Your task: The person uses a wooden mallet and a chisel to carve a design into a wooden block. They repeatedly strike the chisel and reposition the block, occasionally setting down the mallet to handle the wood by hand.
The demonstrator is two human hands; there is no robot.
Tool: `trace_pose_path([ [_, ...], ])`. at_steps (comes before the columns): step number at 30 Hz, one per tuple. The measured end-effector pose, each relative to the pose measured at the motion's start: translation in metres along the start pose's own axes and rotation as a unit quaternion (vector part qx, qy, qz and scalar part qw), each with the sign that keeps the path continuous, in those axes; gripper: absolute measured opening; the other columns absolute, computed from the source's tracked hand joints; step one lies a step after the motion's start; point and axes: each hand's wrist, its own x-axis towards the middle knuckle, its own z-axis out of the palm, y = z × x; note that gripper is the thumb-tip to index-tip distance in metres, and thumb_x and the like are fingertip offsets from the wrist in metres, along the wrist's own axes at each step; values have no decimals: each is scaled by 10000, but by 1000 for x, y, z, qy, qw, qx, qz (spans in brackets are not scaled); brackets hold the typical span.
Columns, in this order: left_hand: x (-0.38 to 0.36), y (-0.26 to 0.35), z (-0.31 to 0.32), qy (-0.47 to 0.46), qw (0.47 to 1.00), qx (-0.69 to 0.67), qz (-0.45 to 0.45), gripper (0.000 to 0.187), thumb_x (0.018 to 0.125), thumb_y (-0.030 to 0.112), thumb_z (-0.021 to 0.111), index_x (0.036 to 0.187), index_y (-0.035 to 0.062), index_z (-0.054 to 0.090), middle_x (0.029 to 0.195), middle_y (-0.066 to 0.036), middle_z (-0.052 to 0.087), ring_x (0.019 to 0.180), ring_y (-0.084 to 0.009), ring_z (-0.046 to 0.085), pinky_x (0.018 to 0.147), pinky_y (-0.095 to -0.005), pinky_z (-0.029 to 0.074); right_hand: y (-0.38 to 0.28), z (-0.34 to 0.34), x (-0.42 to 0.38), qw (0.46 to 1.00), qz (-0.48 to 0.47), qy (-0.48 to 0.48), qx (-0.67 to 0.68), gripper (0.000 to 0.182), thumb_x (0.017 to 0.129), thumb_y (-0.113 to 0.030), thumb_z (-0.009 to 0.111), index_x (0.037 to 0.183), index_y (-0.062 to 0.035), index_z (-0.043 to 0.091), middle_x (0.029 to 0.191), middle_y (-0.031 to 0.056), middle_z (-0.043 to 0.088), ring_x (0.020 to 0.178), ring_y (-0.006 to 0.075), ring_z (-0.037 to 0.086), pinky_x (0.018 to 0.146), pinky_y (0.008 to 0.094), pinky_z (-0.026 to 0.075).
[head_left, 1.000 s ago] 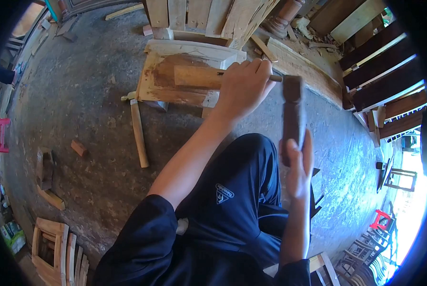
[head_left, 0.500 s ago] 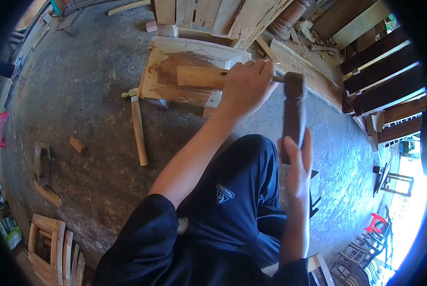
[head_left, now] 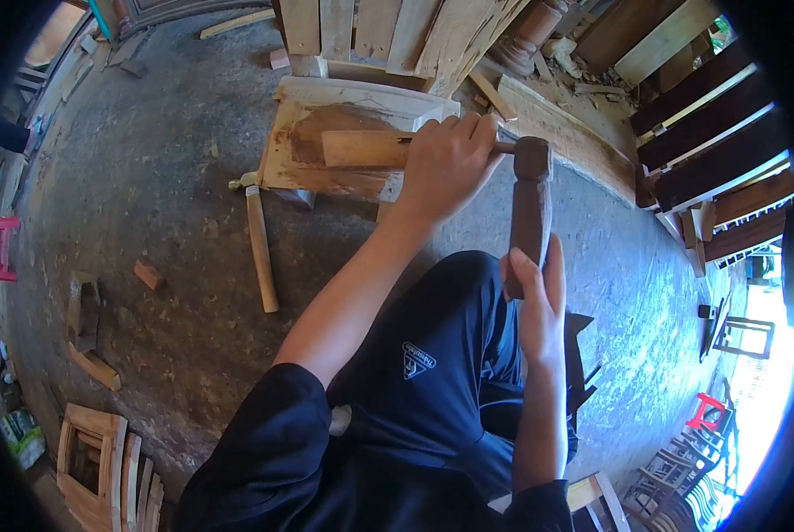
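Note:
My left hand [head_left: 453, 160] is closed around a pale wooden block [head_left: 361, 149], flat-sided with a small dark slot near my knuckles. A narrow dark rod [head_left: 505, 148] sticks out past my fist on the right. In my right hand [head_left: 535, 288] is a dark mallet [head_left: 530, 222], gripped low on its handle. Its squarish head is right at the rod's end. The pale block overlaps a low wooden bench [head_left: 282, 142], which has a brown stained patch on top. Beside the bench, a hammer [head_left: 260, 248] with a light wooden handle lies on the floor.
Upright planks [head_left: 375, 35] stand behind the bench, and a long board [head_left: 570, 137] lies to the right. Wood offcuts [head_left: 149, 275] are scattered on the floor at left. Wooden frames [head_left: 96, 461] lie at lower left, and dark slatted panels [head_left: 716, 151] stand at right.
The mallet and my right hand have shifted slightly left and up, and the mallet now looks sharper. My left hand has moved a little left with the block. The view has shifted slightly.

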Motion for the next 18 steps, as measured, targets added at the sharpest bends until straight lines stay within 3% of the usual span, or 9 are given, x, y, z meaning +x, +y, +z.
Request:
trace_pose_path([
  [4, 1, 0, -5, -19, 1000, -5, 0, 298, 824, 257, 824, 913, 120, 575, 808, -41, 639, 740, -267, 681, 651, -425, 513, 1, -4, 6, 985, -56, 145, 76, 301, 1077, -266, 543, 1269, -35, 529, 918, 50, 588, 723, 113, 516, 650, 261, 421],
  [5, 2, 1, -5, -26, 1000, -8, -6, 295, 825, 254, 823, 915, 120, 577, 813, -44, 642, 742, -271, 681, 656, -429, 514, -3, -4, 8, 972, -89, 179, 127, 335, 1087, -291, 538, 1309, -41, 525, 922, 63, 595, 766, 116, 533, 639, 267, 418],
  [9, -1, 6, -2, -39, 998, -40, -40, 277, 832, 234, 818, 952, 125, 593, 843, -64, 662, 743, -297, 677, 688, -445, 520, -6, 4, 17, 888, -161, 325, 282, 440, 1097, -373, 571, 1394, -51, 530, 898, 60, 583, 688, 90, 424, 600, 242, 347],
  [11, -7, -1, 7, -29, 997, -62, -20, 277, 832, 228, 812, 986, 130, 603, 849, -80, 669, 742, -314, 671, 695, -460, 521, -6, 14, 13, 903, -140, 310, 263, 381, 1098, -346, 568, 1352, -64, 539, 906, 53, 586, 691, 84, 450, 593, 240, 355],
  [13, -9, -4, 11, -60, 997, -32, -33, 284, 836, 237, 808, 983, 111, 600, 854, -90, 663, 758, -320, 672, 703, -466, 520, 15, 16, 7, 960, -46, 208, 180, 368, 1083, -307, 580, 1345, -58, 514, 891, 30, 573, 776, 96, 512, 624, 246, 383],
  [15, -6, -3, 2, -41, 998, 34, -15, 285, 853, 247, 790, 971, 88, 585, 866, -99, 658, 787, -318, 676, 708, -463, 518, 31, 5, 8, 996, -10, -7, 83, 294, 1081, -277, 571, 1275, -61, 525, 873, 20, 565, 742, 100, 500, 621, 249, 376],
  [18, -3, -1, -11, -62, 998, -6, -6, 287, 865, 252, 778, 964, 74, 576, 875, -100, 655, 807, -317, 676, 711, -460, 516, 33, 14, 7, 990, -1, 56, 127, 255, 1084, -270, 564, 1239, -69, 537, 867, 8, 555, 727, 96, 490, 623, 249, 373],
])
